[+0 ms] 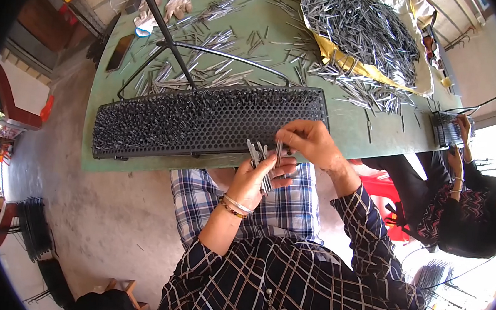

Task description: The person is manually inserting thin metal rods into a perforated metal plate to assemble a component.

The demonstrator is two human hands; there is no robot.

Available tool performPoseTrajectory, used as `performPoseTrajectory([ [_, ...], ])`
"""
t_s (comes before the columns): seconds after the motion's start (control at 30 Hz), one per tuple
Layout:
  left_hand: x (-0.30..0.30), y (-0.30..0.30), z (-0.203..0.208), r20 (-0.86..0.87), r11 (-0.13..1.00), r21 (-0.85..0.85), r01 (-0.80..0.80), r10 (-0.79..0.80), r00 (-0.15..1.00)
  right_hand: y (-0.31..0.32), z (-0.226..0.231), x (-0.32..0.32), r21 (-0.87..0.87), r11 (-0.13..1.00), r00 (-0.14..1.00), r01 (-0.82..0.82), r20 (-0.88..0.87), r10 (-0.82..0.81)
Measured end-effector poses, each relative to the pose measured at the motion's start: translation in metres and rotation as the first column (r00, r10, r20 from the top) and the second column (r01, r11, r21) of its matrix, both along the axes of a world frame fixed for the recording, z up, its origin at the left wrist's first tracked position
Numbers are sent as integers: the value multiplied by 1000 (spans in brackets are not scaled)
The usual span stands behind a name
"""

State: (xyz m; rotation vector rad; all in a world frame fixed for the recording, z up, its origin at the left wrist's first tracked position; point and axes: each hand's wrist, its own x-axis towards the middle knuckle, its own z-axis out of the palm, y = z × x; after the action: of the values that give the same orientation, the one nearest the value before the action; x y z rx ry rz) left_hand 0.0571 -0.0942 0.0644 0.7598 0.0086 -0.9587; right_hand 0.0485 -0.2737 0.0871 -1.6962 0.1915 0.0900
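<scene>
So the left hand (251, 183) has its grip closed around a loose fan of thin metal rods (253, 152), ends poking up past the thumb at different heights. The right hand (312, 146) is just right of it and slightly farther out, grip pinched at the fingertips on a single rod (278, 149) standing roughly upright. Both are right by the near edge of a long black rack (251, 123), basically a panel full of round holes sitting on the near side of the green bench (388, 135). The left part of the rack is crammed with upright dark pins (150, 124), and there's a band of them along the far edge too; the right part is mostly bare holes. A bent metal bar (233, 54) arches up behind it.

Far side of the bench is a mess: loose rods (172, 76) lying every which way, then a big heap of them (359, 29) on the far right, in an open sack with a yellow edge (350, 62). Far left, there's a pair of work gloves (179, 7) and a dark flat slab (120, 53), maybe a phone. Over on the right, a co-worker's hands (464, 128) are at a smaller rack (446, 131); can't tell what they're gripping. Red stool (381, 193) on that side too.
</scene>
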Motion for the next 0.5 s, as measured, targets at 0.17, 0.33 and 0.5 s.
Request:
performPoseTrajectory([
  [0.17,3,-1,-12,-70,1000,-3,2,-3,998,-20,9,16,-103,948,938,302,210,-276],
  [0.33,-3,-6,-12,-44,996,64,59,-56,997,-37,-10,41,-147,879,851,453,365,-377],
  [0.5,-6,-3,-15,-30,993,99,58,-55,998,-39,-19,44,-302,859,865,415,425,-268],
])
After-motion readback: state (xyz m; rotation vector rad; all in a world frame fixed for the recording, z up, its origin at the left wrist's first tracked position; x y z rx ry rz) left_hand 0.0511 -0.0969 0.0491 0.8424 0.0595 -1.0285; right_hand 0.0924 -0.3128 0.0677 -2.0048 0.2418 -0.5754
